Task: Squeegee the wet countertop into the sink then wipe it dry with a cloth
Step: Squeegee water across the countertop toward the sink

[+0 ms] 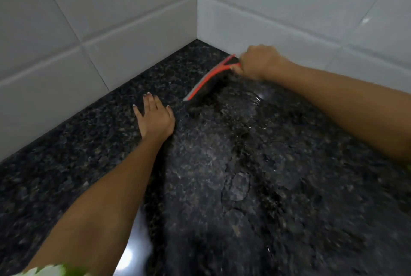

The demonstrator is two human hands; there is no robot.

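Observation:
A dark speckled granite countertop (255, 186) fills the view, with water pooled and streaked across its middle and right. My right hand (260, 62) is shut on the handle of an orange squeegee (206, 80), near the back corner of the counter. The squeegee's blade rests on the stone and slants from the corner down to the left. My left hand (155, 117) lies flat on the counter with fingers spread, just left of the blade's lower end. No sink and no cloth are in view.
White tiled walls (100, 31) meet in a corner (197, 19) behind the counter, closing it on the left and the back. A white and green blurred edge (51, 271) shows at the bottom left.

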